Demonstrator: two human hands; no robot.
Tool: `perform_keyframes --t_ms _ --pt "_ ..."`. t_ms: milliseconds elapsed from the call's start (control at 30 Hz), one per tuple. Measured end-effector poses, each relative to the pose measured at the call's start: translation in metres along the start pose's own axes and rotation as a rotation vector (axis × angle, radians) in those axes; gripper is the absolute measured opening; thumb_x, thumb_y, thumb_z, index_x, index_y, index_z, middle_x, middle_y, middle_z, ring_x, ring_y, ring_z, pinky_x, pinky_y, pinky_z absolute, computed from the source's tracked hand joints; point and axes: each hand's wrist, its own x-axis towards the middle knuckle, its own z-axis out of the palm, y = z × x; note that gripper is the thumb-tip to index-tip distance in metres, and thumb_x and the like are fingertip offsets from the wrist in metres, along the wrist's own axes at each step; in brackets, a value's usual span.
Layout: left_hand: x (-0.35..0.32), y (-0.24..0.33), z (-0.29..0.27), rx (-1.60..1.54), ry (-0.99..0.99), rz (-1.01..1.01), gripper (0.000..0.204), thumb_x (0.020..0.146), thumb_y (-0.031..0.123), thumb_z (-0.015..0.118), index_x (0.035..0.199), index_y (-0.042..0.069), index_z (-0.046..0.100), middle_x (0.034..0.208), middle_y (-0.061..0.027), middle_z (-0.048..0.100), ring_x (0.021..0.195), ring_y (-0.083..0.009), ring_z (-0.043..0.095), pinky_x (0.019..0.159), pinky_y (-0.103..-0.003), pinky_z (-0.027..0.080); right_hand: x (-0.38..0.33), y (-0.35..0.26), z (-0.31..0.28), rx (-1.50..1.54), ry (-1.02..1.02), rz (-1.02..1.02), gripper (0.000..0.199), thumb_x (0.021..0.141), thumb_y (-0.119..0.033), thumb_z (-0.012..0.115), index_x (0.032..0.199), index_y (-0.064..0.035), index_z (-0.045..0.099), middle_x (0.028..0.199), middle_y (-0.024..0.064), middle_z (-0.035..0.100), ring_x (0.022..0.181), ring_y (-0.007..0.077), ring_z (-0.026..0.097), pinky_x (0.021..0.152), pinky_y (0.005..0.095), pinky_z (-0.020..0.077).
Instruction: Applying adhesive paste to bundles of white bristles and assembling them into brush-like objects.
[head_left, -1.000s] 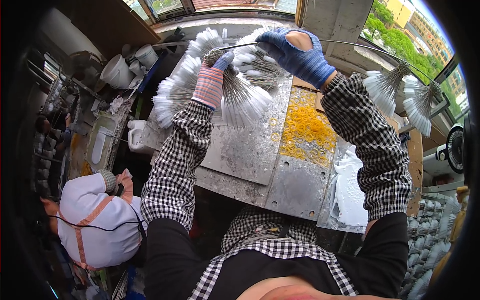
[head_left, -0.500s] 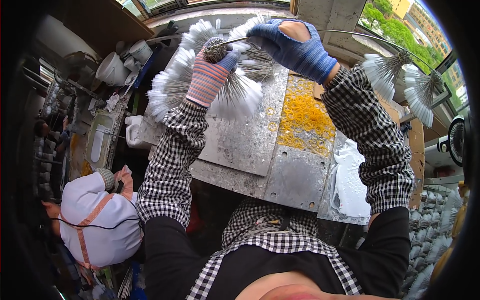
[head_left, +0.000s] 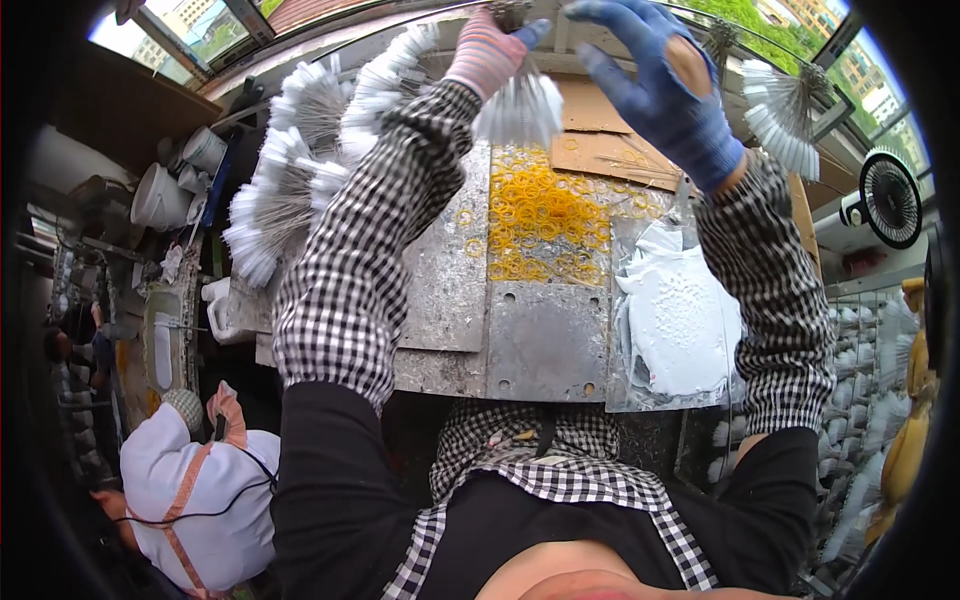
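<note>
At the top of the head view my left hand (head_left: pixel 490 52), in a pink-and-grey striped glove, is closed round the twisted wire head of a bundle of white-tipped wire brushes (head_left: pixel 520 108). The brushes fan downward, close to a thin metal rod along the window sill. My right hand (head_left: pixel 665 85), in a blue glove with a hole over its back, is raised to the right with fingers spread and nothing in it. More bundles of white-tipped wire brushes (head_left: pixel 275 205) lie on the left of the bench. Another bundle (head_left: pixel 780 115) hangs at the right end of the rod.
Yellow rubber rings (head_left: pixel 545 215) are heaped mid-bench, behind a bare metal plate (head_left: pixel 548 340). White paste (head_left: pixel 675 320) covers a board on the right. Cardboard (head_left: pixel 610 155) lies beyond. A fan (head_left: pixel 890 198) stands right; a person in white (head_left: pixel 205 490) is lower left.
My left hand has moved up and right with the brush bundle, away from the other bundles. My right hand has let go of the rod, shifted right and opened. The view has shifted.
</note>
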Motion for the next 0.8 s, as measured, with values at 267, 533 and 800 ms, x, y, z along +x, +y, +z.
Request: perform_keyframes --t_ms 267,533,800 --pt "-0.012 0.017 0.061 0.463 0.092 -0.018 0.074 0.077 0.033 0.089 0.135 0.005 0.052 0.132 -0.0206 0.059 0.120 -0.0364 0.060 0.103 -0.045 0.050 -0.099 -0.085 -0.019 0.304 -0.288 0.270 0.023 0.080 -0.002 0.076 0.103 -0.0040 0.072 0.108 0.0134 0.072 0.102 0.0319 0.067 0.092 0.0409 0.0506" --pt "-0.267 0.072 -0.097 1.049 -0.467 -0.013 0.051 0.071 0.000 0.064 0.121 0.013 0.062 0.119 -0.0127 0.062 0.117 -0.0338 0.059 0.101 -0.045 0.049 -0.128 -0.102 0.071 0.580 -0.392 0.371 0.017 0.086 -0.007 0.073 0.103 -0.0046 0.070 0.096 0.0118 0.071 0.092 0.0304 0.068 0.084 0.0399 0.0524" --pt "-0.254 0.050 -0.203 1.791 -0.647 -0.178 0.079 0.084 0.011 0.065 0.156 0.034 0.040 0.158 -0.0152 0.041 0.149 -0.0339 0.036 0.123 -0.049 0.026 -0.103 -0.126 0.263 0.540 -0.343 0.210 0.031 0.088 -0.016 0.069 0.118 -0.0108 0.066 0.098 0.0161 0.070 0.102 0.0340 0.067 0.090 0.0449 0.0541"
